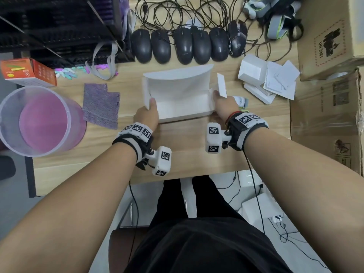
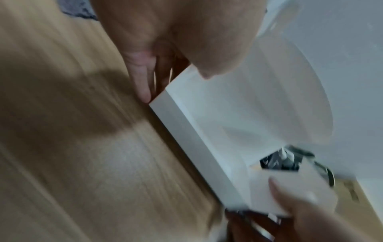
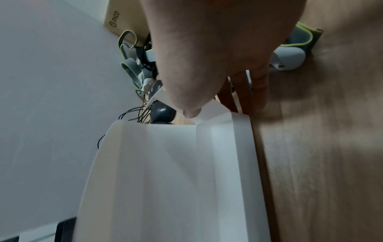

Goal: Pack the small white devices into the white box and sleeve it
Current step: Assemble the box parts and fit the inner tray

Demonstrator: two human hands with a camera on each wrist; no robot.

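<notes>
An open white box (image 1: pixel 177 95) lies mid-table with its lid standing up at the far side. My left hand (image 1: pixel 149 109) grips its left end, thumb (image 2: pixel 207 65) over the corner and fingers (image 2: pixel 143 85) along the outer wall. My right hand (image 1: pixel 220 103) holds the right end, thumb (image 3: pixel 186 98) pinching the end wall beside the raised side flap (image 1: pixel 221 85). The inside of the box (image 3: pixel 176 163) shows only white card. One small white device (image 1: pixel 240 99) with a grey strap lies on the table just right of my right hand, also seen as the device (image 3: pixel 289 59).
A row of black mice (image 1: pixel 185 46) and tangled cables lie behind the box. Small white boxes and cards (image 1: pixel 266 79) sit at right, by cardboard cartons (image 1: pixel 325 115). A clear tub (image 1: pixel 39 121), purple cloth (image 1: pixel 101 105) and orange box (image 1: pixel 27 73) are at left. More strapped devices (image 1: pixel 275 20) are piled far right.
</notes>
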